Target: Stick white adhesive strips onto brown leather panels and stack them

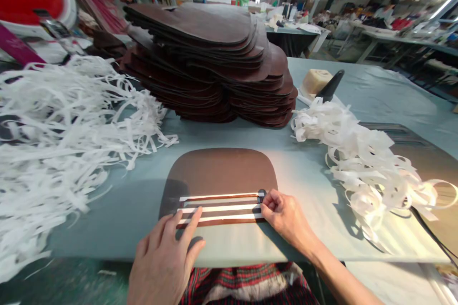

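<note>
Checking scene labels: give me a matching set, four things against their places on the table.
Things:
1. leather piece
2. leather stack
3. left hand
4. right hand

Places:
A. pinching the right ends of the white strips
B. behind the single piece, mid-table
C. flat at the table's near edge
D. pressing the strips' left end

Pairs: 1-C, 2-B, 3-D, 4-A

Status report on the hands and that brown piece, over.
Left hand flat, pinning white strips on brown piece. Right hand pinching a strip end. Paper strip piles on both sides, not obstructing.
</note>
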`<control>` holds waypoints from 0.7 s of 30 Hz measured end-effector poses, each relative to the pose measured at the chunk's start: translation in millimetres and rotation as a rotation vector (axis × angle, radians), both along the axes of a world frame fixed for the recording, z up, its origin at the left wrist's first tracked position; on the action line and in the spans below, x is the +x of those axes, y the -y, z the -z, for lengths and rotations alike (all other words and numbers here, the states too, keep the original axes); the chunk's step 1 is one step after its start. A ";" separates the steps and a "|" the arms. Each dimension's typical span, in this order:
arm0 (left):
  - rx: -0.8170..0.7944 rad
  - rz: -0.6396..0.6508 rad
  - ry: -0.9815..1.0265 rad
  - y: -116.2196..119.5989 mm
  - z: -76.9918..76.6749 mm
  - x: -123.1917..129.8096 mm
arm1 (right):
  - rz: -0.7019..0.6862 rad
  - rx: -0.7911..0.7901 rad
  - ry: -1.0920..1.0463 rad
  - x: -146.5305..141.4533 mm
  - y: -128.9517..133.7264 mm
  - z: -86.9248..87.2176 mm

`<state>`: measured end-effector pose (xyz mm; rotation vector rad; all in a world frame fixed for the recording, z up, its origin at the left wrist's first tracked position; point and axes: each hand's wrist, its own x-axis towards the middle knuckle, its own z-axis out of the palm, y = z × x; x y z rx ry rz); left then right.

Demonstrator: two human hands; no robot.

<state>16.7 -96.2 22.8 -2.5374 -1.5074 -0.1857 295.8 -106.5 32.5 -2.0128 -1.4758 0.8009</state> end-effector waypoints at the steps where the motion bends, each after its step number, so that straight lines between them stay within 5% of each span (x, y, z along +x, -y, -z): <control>1: 0.006 -0.007 -0.002 0.8 0.6 2.1 | 0.000 -0.001 0.018 -0.5 -0.6 -0.7; 14: 0.021 -0.099 0.023 8.6 5.6 11.5 | -0.050 -0.005 0.269 -6.8 -2.7 -2.2; 21: 0.012 -0.056 0.027 -34.2 4.4 -11.7 | -0.556 0.295 0.412 -50.9 -17.8 -11.8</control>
